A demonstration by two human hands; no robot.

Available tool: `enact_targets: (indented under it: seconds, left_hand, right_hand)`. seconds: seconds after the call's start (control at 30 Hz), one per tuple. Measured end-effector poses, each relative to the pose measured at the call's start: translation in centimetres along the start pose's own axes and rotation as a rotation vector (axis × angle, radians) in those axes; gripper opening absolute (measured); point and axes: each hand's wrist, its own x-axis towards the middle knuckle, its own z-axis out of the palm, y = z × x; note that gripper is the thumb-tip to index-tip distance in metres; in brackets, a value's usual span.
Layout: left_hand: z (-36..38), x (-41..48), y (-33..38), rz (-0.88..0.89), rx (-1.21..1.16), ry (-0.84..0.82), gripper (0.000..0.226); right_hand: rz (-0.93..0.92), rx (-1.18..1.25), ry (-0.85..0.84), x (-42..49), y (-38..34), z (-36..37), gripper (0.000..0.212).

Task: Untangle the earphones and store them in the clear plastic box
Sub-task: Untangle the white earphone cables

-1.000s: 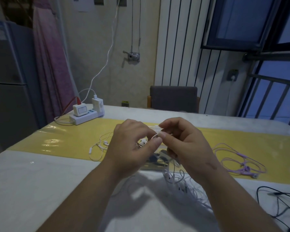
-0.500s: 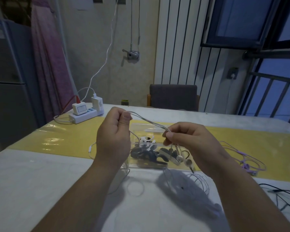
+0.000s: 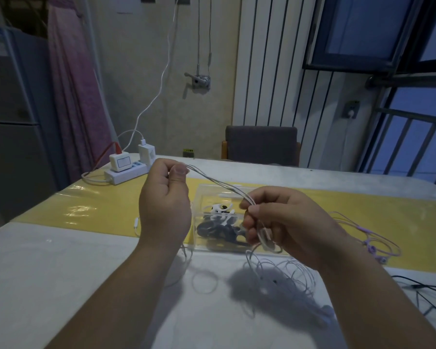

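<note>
A white earphone cable [image 3: 217,182] runs taut between my two hands above the table. My left hand [image 3: 165,205] pinches one end of it between thumb and forefinger, held high. My right hand [image 3: 287,222] grips the other part, with cable loops coiled round its fingers and more loops [image 3: 282,273] hanging down onto the white tabletop. Behind and between the hands lies the clear plastic box [image 3: 204,197] on the yellow mat, holding black and white earphones [image 3: 219,222].
Purple earphones [image 3: 368,238] lie on the yellow mat [image 3: 106,205] to the right. A black cable [image 3: 423,290] lies at the right edge. A white power strip [image 3: 125,172] with chargers sits at the back left. A grey chair [image 3: 261,144] stands behind the table.
My hands moved apart from a close pinch, the left rising up and left, stretching the white cable between them. The box behind them came into view.
</note>
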Motion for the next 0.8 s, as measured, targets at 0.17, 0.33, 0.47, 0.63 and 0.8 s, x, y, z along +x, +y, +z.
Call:
enact_targets:
  seconds: [0.17, 0.33, 0.47, 0.63, 0.8]
  left_hand:
    - [0.13, -0.40, -0.10, 0.028, 0.057, 0.060, 0.020]
    - [-0.22, 0.01, -0.51, 0.001, 0.086, 0.144, 0.019]
    - [-0.35, 0.26, -0.62, -0.016, 0.082, 0.177, 0.019]
    - [-0.34, 0.34, -0.56, -0.047, 0.099, 0.197, 0.020]
    - [-0.42, 0.48, -0.44, -0.098, 0.082, 0.227, 0.023]
  right_hand:
    - [0.034, -0.080, -0.087, -0.23, 0.04, -0.07, 0.019]
    - [0.128, -0.083, -0.102, -0.51, -0.17, 0.17, 0.014]
    - [0.221, -0.082, -0.091, -0.53, -0.45, 0.23, 0.028]
    - [0.278, 0.074, -0.126, -0.17, -0.06, -0.23, 0.048]
    - [0.197, 0.056, -0.089, 0.04, 0.26, -0.64, 0.037]
